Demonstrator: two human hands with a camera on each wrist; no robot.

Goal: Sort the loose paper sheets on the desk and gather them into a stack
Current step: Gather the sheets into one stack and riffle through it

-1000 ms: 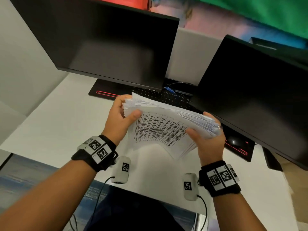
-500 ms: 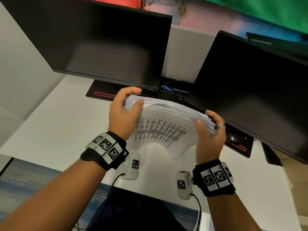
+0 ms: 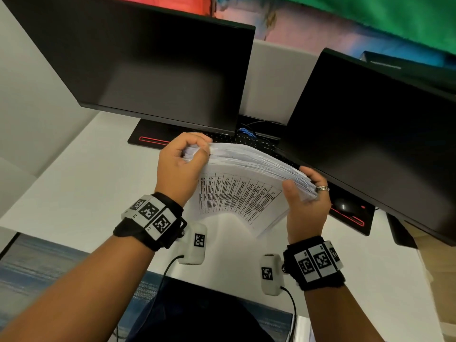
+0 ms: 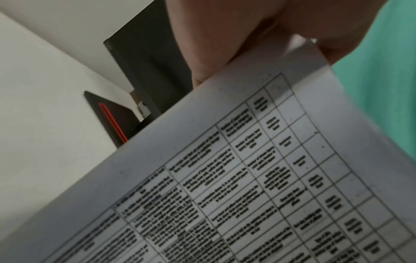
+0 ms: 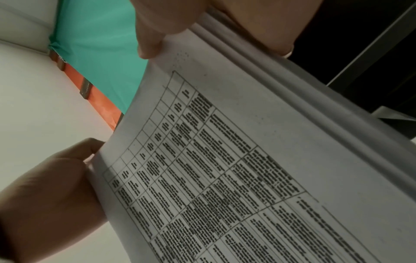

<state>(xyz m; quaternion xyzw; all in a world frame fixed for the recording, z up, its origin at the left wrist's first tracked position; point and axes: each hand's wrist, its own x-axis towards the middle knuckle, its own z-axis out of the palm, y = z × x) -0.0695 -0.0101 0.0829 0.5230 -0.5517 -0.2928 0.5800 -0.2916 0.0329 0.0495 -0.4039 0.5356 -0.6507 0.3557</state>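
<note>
From my feed: a white desk [image 3: 74, 183] boxed in by pale partition walls [image 3: 27, 95] on the left and behind. Two dark monitors, both off, the left monitor [image 3: 153, 60] square to the far edge, the right monitor [image 3: 375, 134] angled in over the right side. A black mat [image 3: 148, 137] with red trim runs under them, with a keyboard [image 3: 249, 139] on it in the gap and a mouse [image 3: 345, 206] by the right edge. Above the partition there's red, pink and green cloth [image 3: 394, 18]. Blue-grey floor [image 3: 32, 262] shows past the near edge. Lighting is soft and even.
</note>
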